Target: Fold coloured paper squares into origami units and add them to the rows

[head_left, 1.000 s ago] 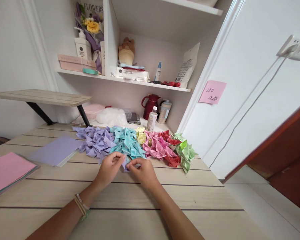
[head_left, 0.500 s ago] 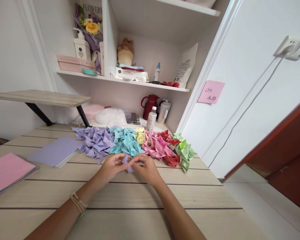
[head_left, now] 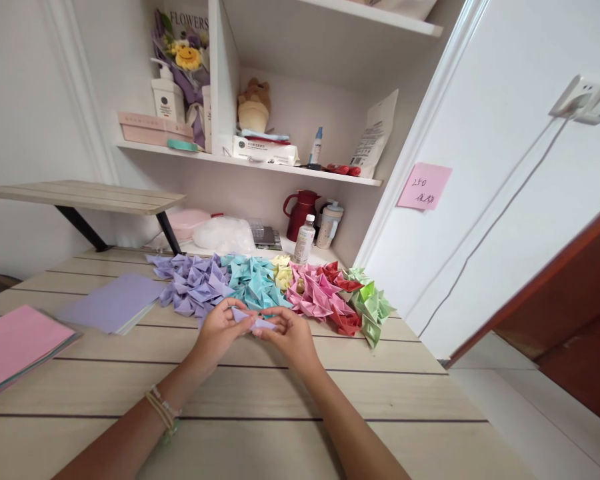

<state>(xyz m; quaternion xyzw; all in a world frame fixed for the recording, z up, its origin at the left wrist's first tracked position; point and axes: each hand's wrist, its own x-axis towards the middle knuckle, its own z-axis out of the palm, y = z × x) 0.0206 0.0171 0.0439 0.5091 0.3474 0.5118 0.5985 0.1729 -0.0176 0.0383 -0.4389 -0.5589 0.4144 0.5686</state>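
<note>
A small piece of folded purple paper (head_left: pixel 253 320) is pinched between both hands just above the table. My left hand (head_left: pixel 223 328) grips its left side, fingers closed. On its right side my right hand (head_left: pixel 289 333) holds it with thumb and fingers. Parts of the paper are hidden by the fingers. Right behind the hands lie heaps of folded paper pieces: purple ones (head_left: pixel 195 283), blue ones (head_left: pixel 255 283), a few yellow ones (head_left: pixel 281 273), pink ones (head_left: pixel 314 292), red ones (head_left: pixel 347 323) and green ones (head_left: pixel 373 310).
At the left lie a stack of purple sheets (head_left: pixel 113 300) and a stack of pink sheets (head_left: pixel 23 347). A raised wooden stand (head_left: pixel 85 195) is behind them. Beyond the heaps stand a bottle (head_left: pixel 305 240), a red jug (head_left: pixel 303 213) and a light cup (head_left: pixel 330 227) under a shelf (head_left: pixel 250 161).
The purple paper has been turned between my fingers, from pointing down to lying more sideways. Both hands stay on it in nearly the same place.
</note>
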